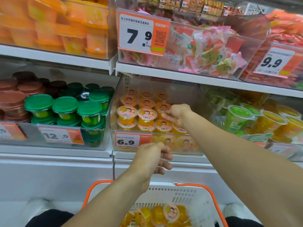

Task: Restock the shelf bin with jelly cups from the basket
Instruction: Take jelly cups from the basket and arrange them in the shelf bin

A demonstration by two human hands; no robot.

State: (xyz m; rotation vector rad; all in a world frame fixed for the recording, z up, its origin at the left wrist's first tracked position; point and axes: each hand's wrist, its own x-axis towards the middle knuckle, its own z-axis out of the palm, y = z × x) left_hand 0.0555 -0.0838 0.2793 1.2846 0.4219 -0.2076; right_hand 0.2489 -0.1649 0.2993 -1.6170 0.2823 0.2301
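The clear shelf bin, tagged 6.9, holds stacked rows of orange jelly cups with pink cartoon lids. My right hand reaches over the bin's front wall and pinches a jelly cup at the right end of the top layer. My left hand hovers in front of the bin's lower front, fingers loosely curled, holding nothing. Below, a white basket with an orange rim contains several more jelly cups.
A bin of green-lidded cups with a 12.0 tag sits left of the target bin. Green and yellow cups fill the bin to the right. A shelf with candy bins hangs closely above. Dark-clothed knees flank the basket.
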